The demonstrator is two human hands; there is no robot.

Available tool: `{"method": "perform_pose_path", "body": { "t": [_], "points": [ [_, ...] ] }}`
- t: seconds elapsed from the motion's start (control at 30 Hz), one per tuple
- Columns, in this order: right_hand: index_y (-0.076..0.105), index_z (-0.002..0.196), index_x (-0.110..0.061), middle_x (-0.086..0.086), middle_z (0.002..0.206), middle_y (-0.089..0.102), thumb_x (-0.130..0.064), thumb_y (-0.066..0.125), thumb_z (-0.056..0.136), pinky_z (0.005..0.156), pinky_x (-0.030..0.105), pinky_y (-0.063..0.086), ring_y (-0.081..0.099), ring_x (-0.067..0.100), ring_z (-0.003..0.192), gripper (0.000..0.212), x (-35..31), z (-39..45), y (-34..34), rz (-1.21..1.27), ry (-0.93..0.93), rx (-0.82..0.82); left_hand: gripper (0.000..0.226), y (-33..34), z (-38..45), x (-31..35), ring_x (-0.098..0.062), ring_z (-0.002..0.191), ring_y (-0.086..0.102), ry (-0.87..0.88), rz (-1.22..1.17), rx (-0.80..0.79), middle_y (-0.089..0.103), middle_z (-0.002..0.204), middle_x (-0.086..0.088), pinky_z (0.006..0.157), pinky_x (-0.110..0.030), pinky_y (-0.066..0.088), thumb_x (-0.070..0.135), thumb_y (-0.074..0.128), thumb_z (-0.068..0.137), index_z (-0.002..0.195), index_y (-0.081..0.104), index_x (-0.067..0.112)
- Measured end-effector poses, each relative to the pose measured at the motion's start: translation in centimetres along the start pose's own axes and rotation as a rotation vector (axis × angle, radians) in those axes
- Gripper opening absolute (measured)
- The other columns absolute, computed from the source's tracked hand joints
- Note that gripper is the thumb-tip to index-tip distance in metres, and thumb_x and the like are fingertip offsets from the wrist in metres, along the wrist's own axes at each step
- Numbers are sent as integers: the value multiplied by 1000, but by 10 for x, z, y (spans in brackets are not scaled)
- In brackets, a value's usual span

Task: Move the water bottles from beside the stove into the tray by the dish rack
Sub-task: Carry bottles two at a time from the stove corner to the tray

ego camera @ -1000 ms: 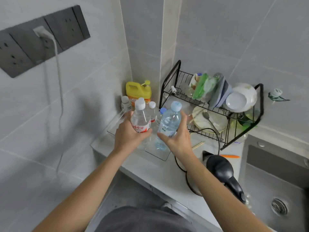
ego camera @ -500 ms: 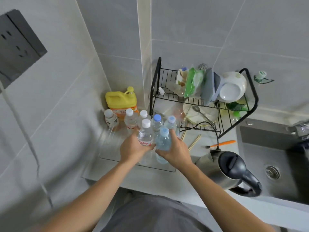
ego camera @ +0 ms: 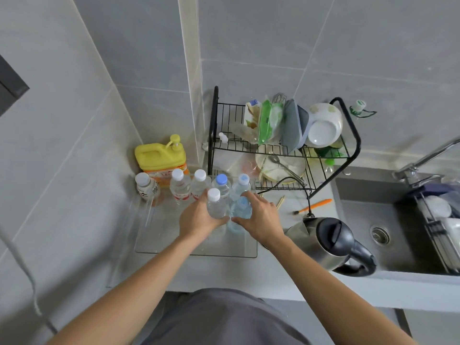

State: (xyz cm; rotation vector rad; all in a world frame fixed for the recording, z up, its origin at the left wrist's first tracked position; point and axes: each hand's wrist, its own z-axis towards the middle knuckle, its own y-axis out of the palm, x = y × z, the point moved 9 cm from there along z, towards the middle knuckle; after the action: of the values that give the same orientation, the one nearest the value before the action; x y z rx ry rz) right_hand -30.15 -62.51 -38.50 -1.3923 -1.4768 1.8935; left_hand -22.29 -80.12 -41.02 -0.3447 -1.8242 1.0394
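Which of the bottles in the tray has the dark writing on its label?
The white-capped bottle at the far left of the clear tray, by the yellow jug. The other bottles are clear with red or pale labels.

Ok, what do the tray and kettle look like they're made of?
Tray: clear, glossy, likely acrylic or glass; the counter shows through it, only its edges catch light. Kettle: brushed metal body, probably stainless steel, with dull reflections; matte black lid and handle, seemingly plastic.

A clear plastic white-capped water bottle [ego camera: 216, 204] is standing upright in the left hand [ego camera: 199, 218], touching a clear blue-capped water bottle [ego camera: 241, 210] gripped by the right hand [ego camera: 258, 220], both inside the transparent rectangular tray [ego camera: 196, 250].
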Motion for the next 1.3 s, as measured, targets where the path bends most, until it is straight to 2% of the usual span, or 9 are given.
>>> {"method": "perform_pose_path", "body": {
  "t": [0.1,0.23,0.37,0.5,0.63,0.7,1.03,1.2,1.3],
  "points": [
    [52,124,-29,-4,114,68,-51,89,78,85,40,56,63,24,100,62,-3,3,-2,-1,-13,-20,78,3,4,3,-30,104,74,22,13,-35,77,113,5,76,-37,55,67,88,67,130,55,33],
    [60,127,-21,-2,119,55,-44,86,84,75,37,54,63,25,95,55,-1,3,-6,6,-42,1,77,-1,4,10,-28,112,70,77,8,-29,72,124,6,81,-41,56,61,91,68,132,55,36],
    [64,122,-20,-2,108,58,-40,79,92,72,41,57,65,24,97,39,-3,9,-16,-4,-90,27,61,-14,6,20,-26,103,68,168,45,-7,63,113,5,76,-40,54,53,88,78,129,63,32],
    [62,122,-18,-2,112,61,-41,76,95,69,37,51,68,26,92,38,-10,21,-18,-78,-154,-59,47,-21,7,45,-22,96,66,335,130,-48,51,111,12,70,-38,49,35,80,92,136,63,32],
    [61,122,-17,-1,117,63,-37,77,94,72,38,51,69,30,92,38,-15,28,-19,-126,-197,-103,38,-21,9,61,-29,98,70,420,222,-129,55,125,8,73,-46,55,18,77,94,129,64,26],
    [62,124,-17,0,118,63,-35,77,93,72,35,46,69,31,95,38,-14,28,-21,-143,-214,-104,37,-22,11,63,-31,96,70,429,208,-137,56,129,8,75,-48,55,10,77,93,126,65,22],
    [63,128,-18,-1,117,61,-28,78,94,71,35,43,67,30,98,39,-11,24,-26,-145,-245,-113,32,-14,15,66,-31,84,67,432,168,-153,56,124,3,75,-52,56,13,81,90,117,64,18],
    [62,130,-21,-1,118,58,-30,76,95,69,33,39,66,29,98,39,-9,22,-25,-130,-217,-98,38,-12,21,62,-31,100,67,426,189,-199,55,132,3,79,-49,56,12,83,87,119,65,20],
    [62,133,-21,-1,121,58,-38,76,95,70,32,37,65,28,99,44,-9,20,-23,-122,-199,-103,37,-11,22,60,-31,104,66,421,189,-201,54,134,6,79,-49,56,12,84,85,116,65,21]
  ]
}}
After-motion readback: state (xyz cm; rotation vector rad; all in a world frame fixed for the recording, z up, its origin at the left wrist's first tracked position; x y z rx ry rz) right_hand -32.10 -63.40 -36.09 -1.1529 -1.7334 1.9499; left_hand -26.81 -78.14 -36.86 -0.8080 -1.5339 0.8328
